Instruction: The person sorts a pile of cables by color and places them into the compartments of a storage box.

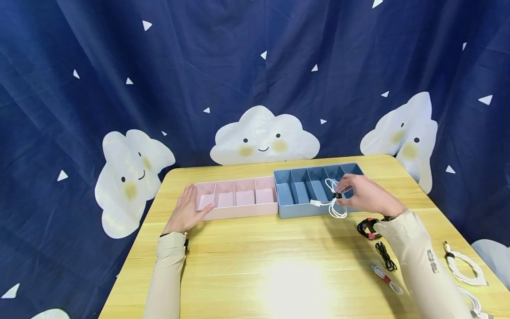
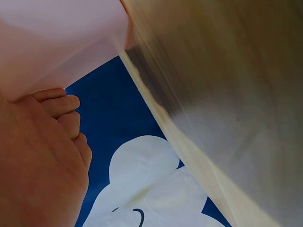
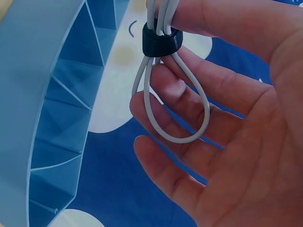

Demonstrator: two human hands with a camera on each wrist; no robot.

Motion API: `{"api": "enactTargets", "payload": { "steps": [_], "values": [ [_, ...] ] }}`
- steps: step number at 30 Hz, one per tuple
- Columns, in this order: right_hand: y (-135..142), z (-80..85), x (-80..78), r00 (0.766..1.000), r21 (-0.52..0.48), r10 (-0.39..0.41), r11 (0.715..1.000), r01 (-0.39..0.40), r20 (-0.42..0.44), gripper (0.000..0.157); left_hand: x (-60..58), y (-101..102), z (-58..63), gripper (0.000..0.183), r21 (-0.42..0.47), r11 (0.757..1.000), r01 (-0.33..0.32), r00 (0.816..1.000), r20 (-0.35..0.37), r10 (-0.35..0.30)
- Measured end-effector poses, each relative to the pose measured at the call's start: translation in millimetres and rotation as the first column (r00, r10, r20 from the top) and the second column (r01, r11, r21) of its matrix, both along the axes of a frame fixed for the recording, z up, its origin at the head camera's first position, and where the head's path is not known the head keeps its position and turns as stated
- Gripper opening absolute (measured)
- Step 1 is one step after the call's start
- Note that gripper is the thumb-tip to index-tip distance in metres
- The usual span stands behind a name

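My right hand (image 1: 366, 195) pinches a coiled white cable (image 1: 338, 214) above the front right part of the blue divided box (image 1: 295, 212). A black strap (image 3: 162, 45) wraps the coil, and a loop hangs below it in the right wrist view. The cable's white plug end points left in the head view. At the left end of the pink divided box (image 1: 243, 212), my left hand (image 1: 184, 212) rests with fingers extended along the end wall and thumb spread over the front rim.
At the table's right lie a black cable with red ties (image 1: 367, 228), a black cable bundle (image 1: 384, 256), a white cable with a red tie (image 1: 387, 279) and a larger white coil (image 1: 466, 268). Another white cable (image 1: 474, 301) is partly hidden by the right sleeve. A curtain hangs behind.
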State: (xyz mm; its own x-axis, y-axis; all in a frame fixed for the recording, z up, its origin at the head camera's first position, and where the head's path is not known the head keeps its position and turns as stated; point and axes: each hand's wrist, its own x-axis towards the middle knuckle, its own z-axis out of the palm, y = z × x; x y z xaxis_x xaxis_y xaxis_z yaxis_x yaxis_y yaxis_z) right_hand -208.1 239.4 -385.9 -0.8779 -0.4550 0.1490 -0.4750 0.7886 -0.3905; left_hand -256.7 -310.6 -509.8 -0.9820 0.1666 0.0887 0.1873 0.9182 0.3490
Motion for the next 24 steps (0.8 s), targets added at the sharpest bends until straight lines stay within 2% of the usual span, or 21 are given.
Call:
{"api": "enactTargets", "payload": {
  "steps": [6,24],
  "values": [
    [-6,3.3,-5.2,0.999,0.004,0.022,1.0,-0.022,-0.037,0.02,-0.2,0,0.1,0.113,0.004,1.0,-0.002,1.0,0.001,0.002],
    [-23,10.6,-17.3,0.999,-0.02,0.007,1.0,-0.006,0.031,0.023,0.2,0,0.3,0.115,-0.009,1.0,-0.002,1.0,0.012,0.002]
  ]
}}
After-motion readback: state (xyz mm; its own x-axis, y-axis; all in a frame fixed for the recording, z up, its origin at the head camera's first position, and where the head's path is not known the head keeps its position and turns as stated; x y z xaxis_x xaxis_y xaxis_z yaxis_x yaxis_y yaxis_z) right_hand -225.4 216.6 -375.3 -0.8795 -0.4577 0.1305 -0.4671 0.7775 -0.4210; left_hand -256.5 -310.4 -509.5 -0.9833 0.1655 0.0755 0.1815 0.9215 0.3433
